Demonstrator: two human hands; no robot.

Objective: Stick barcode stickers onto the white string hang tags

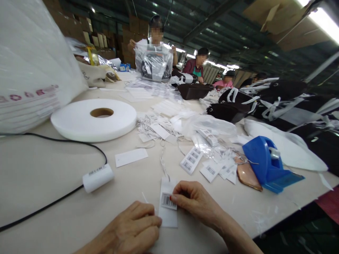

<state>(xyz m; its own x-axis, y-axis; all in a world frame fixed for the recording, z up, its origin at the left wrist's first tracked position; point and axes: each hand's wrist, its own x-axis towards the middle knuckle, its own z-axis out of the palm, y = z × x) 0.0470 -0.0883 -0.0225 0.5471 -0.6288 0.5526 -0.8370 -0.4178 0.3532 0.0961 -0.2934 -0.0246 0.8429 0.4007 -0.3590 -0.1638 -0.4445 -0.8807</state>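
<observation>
A white hang tag [169, 219] with a string at its top lies flat on the table [132, 183] near the front. On its middle is a barcode sticker [167, 200], whose right edge is pinched between the thumb and finger of my right hand [197, 203]. My left hand [135, 227] rests at the tag's lower left edge, its fingers curled; whether they grip anything is hidden. Sheets of barcode stickers [191, 160] lie beyond my right hand, beside more tags with strings [161, 131].
A large white roll [76, 121] sits at left, near a black cable [66, 141] and a small label roll [98, 178]. At right are a blue tape dispenser [262, 162], a phone [247, 174] and dark bags [227, 111]. Several people work across the table.
</observation>
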